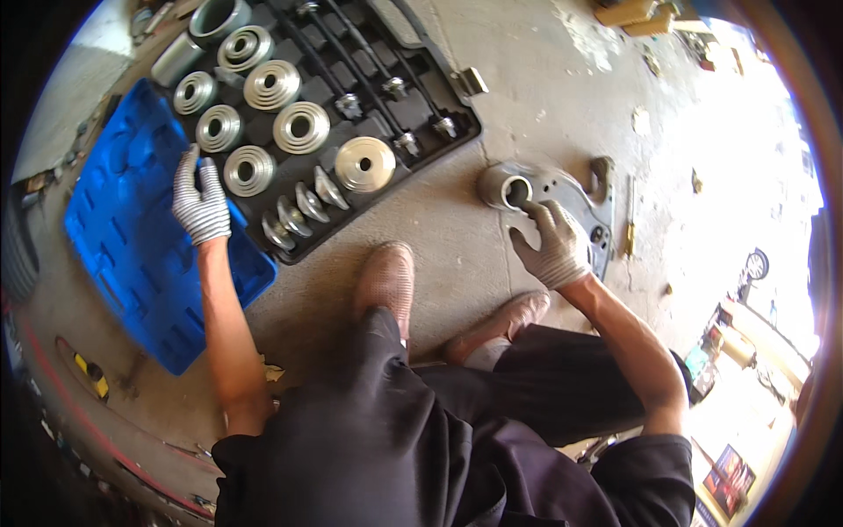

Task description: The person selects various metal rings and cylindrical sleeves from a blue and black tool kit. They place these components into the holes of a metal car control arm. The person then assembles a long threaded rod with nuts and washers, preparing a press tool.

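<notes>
My left hand [202,198], in a striped work glove, is open with its fingers stretched over the seam between the blue lid [123,237] and the black tray [329,224] of a tool case. Beside its fingertips sit several stepped round metal adapters [249,170]. My right hand [555,246], also gloved, is open, thumb and fingers apart. Its fingertips are at the rim of a grey metal sleeve [503,188]; I cannot tell whether they touch. The sleeve lies on its side by a flat grey metal part [564,189] with holes, on the concrete floor.
Long dark threaded rods [351,57] lie in the tray's far part, and larger sleeves [218,19] stand at its far left. A yellow-handled screwdriver [630,230] lies right of the metal part. My shoes [386,281] are close to the case's near edge. Boxes and clutter fill the lower right.
</notes>
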Tool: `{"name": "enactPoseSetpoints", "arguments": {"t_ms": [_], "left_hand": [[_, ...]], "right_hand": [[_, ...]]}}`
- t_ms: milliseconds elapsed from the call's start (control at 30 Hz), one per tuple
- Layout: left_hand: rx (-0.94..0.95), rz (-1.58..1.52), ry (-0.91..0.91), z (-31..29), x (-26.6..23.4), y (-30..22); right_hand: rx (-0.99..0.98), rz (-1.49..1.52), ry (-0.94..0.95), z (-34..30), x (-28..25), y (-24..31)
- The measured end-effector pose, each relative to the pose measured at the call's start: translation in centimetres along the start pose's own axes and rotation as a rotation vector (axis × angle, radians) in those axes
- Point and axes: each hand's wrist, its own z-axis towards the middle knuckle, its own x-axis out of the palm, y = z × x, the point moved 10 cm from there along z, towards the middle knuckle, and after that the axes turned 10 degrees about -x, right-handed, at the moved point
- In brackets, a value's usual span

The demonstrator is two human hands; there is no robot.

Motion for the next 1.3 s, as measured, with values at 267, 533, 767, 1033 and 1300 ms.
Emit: {"name": "enactPoseSetpoints", "arguments": {"t_ms": [267, 533, 767, 1033, 1300], "left_hand": [[-0.112, -0.163, -0.012, -0.8, -0.5, 0.4], [0.096, 0.054, 0.221, -2.9, -0.4, -5.2], [0.214, 0.304, 0.318, -3.2, 0.5, -7.7], [0.248, 0.327, 0.303, -3.2, 1.1, -7.9], [0.218, 0.366, 0.352, -3.3, 1.8, -7.1]], "right_hand": [[-0.012, -0.132, -0.122, 1.3, 0.6, -1.8], [-0.001, -0.121, -0.08, 1.3, 2.0, -2.5], [0.032, -0.069, -0.044, 1.8, 2.6, -2.2], [0.119, 0.009, -0.011, 1.6, 4.1, -3.8], [0.23, 0.075, 0.031, 1.9, 5.1, -5.1]]}}
